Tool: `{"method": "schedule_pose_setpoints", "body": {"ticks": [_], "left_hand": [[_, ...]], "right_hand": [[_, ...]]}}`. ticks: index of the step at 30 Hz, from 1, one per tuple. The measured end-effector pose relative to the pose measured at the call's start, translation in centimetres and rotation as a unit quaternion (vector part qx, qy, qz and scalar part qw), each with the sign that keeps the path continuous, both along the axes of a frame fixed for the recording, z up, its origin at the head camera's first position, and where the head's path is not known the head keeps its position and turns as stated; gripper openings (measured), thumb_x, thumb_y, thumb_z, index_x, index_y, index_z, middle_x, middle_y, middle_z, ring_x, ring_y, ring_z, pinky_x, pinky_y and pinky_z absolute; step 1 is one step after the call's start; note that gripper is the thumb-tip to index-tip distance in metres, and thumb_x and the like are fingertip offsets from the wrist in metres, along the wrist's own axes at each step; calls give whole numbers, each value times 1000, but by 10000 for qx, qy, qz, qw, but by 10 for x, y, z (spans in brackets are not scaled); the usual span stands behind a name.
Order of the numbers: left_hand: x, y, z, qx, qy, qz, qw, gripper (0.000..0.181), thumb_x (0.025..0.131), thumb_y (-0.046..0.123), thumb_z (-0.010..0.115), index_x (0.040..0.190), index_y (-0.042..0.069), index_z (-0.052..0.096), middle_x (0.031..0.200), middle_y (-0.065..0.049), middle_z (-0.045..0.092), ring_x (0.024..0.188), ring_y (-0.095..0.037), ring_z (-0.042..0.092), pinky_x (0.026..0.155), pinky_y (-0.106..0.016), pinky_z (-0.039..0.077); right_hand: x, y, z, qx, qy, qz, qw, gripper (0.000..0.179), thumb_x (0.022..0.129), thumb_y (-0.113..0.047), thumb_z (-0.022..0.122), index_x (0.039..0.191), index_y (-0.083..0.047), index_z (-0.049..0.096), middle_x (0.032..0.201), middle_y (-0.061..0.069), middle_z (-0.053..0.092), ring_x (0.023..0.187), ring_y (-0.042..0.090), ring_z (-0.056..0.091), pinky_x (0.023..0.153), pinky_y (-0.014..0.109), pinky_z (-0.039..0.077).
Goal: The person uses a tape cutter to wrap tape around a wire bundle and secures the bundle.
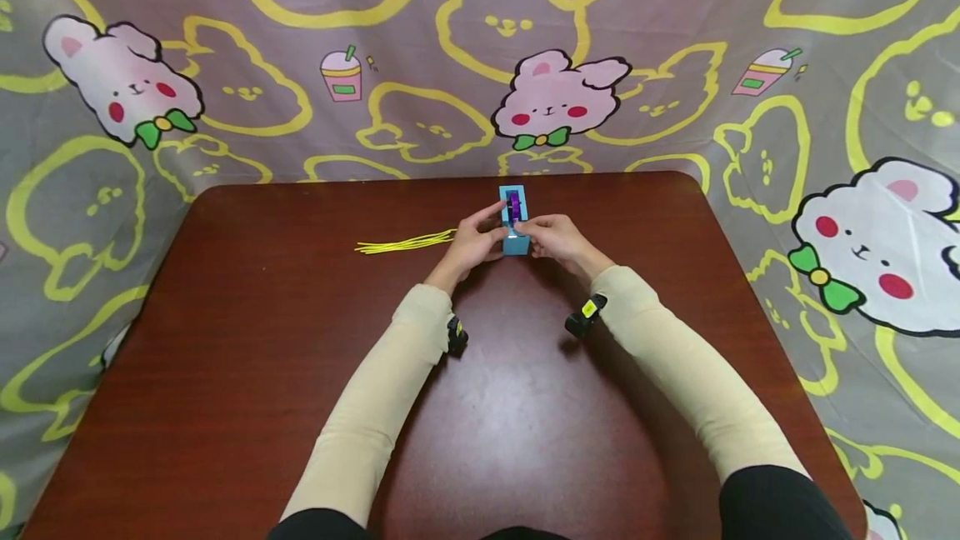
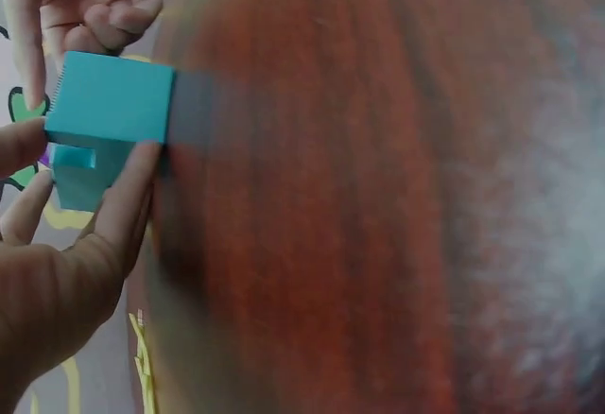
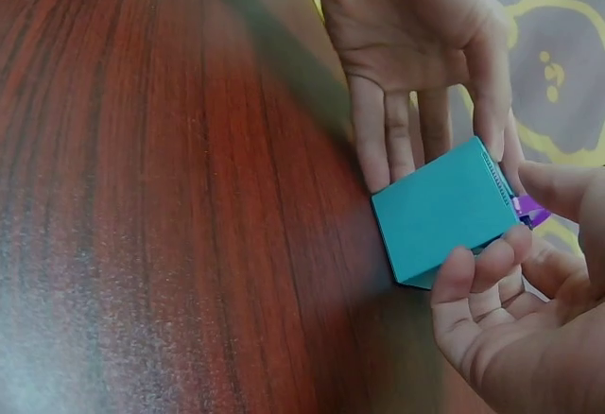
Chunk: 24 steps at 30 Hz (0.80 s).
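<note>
A light blue tape dispenser with a purple wheel stands near the table's far edge, its short end facing me. My left hand holds its left side, thumb near the top and fingers along the body. From the right, my right hand has thumb and forefinger at the toothed cutting edge, seen best in the right wrist view, where its curled fingers lie against the dispenser's side. The tape itself is hidden by the fingers. In the left wrist view the dispenser's flat end shows between both hands.
Several thin yellow strands lie in a loose bundle on the brown table, left of my left hand. A patterned cloth hangs behind the table and along its sides.
</note>
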<state>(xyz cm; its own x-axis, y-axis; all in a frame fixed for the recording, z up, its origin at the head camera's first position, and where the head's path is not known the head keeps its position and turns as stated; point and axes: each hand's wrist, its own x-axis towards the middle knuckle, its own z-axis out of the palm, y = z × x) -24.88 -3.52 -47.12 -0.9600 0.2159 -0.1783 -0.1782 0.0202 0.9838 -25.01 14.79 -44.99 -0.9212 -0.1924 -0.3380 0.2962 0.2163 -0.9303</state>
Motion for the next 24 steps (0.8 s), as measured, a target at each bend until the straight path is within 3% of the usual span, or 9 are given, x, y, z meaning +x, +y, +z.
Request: {"method": "schedule_pose_setpoints", "body": {"ticks": [4, 12, 17, 24], "left_hand": [[1, 0, -1, 25, 37, 111, 9999, 51, 98, 9, 65, 145, 26, 56, 135, -15, 55, 105, -27, 66, 81, -46, 57], [3, 1, 0, -128, 115, -19, 9999, 51, 99, 10, 65, 146, 26, 55, 133, -15, 55, 107, -28, 64, 82, -45, 57], [3, -1, -3, -206, 97, 63, 9997, 50, 99, 11, 65, 145, 28, 56, 134, -12, 55, 105, -27, 65, 80, -43, 58], [0, 0, -2, -161, 121, 14, 9998, 50, 98, 12, 65, 145, 28, 56, 136, -13, 54, 105, -27, 65, 80, -43, 58]], "right_hand": [[-1, 0, -1, 23, -21, 20, 10000, 35, 98, -28, 69, 111, 4, 67, 70, 1, 48, 62, 12, 49, 72, 32, 52], [-2, 2, -3, 15, -13, 3, 10000, 30, 98, -25, 69, 109, 3, 67, 67, 0, 46, 61, 12, 47, 67, 29, 51], [-2, 0, -4, 6, -13, 68, 10000, 29, 98, -25, 68, 108, 2, 68, 67, 0, 46, 61, 12, 47, 66, 29, 50], [-5, -1, 2, -26, -53, -113, 9999, 27, 98, -24, 69, 105, 2, 68, 66, 1, 46, 61, 13, 46, 67, 30, 51]]}}
